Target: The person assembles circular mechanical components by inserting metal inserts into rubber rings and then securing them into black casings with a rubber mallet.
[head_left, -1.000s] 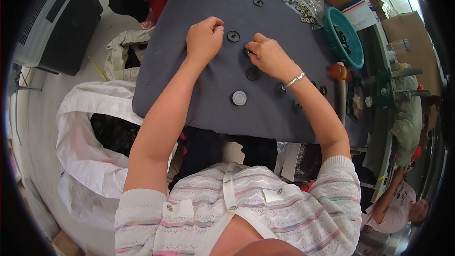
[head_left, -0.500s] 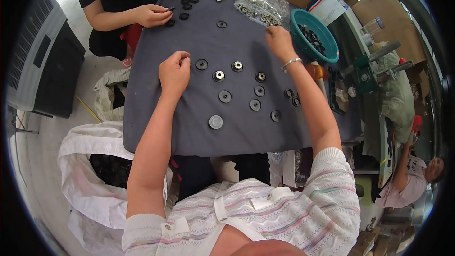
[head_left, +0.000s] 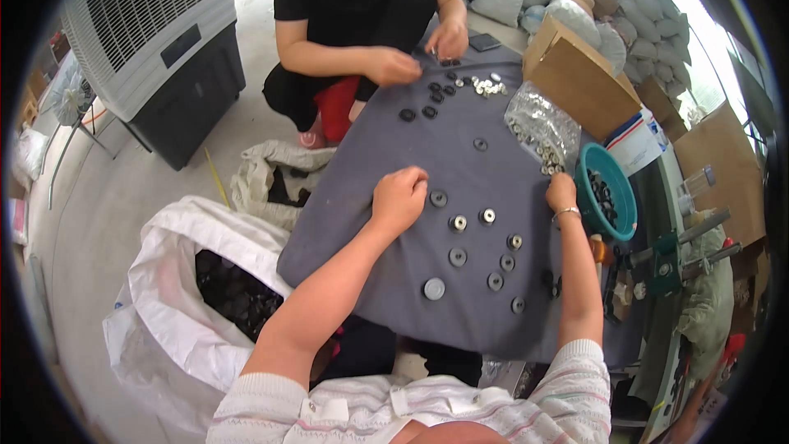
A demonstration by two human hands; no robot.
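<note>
My left hand (head_left: 399, 200) is closed with its fingers curled, low over the grey cloth; whatever may be in it is hidden. Beside it lies a black round disc with a centre hole (head_left: 438, 198). My right hand (head_left: 561, 191) has its fingertips together at the mouth of a clear plastic bag (head_left: 546, 119), touching or just beside small metal rings (head_left: 551, 168). Between my arms several black discs are spread out. Silvery rings sit on some, such as one disc (head_left: 458, 223) and another (head_left: 488, 216). Nearer me is a pale grey disc (head_left: 434, 289).
Right of my right hand stands a teal basin (head_left: 631, 212) of black parts, near a green metal hand press (head_left: 664, 270). A cardboard box (head_left: 579, 74) is behind the bag. Across the table a co-worker's hands (head_left: 394, 67) handle small parts. A white sack (head_left: 177, 279) stands at left.
The view has swung left and up, so the table appears farther right and lower. My right hand has come to the rings at the bag's mouth. The co-worker's hands have drawn closer together.
</note>
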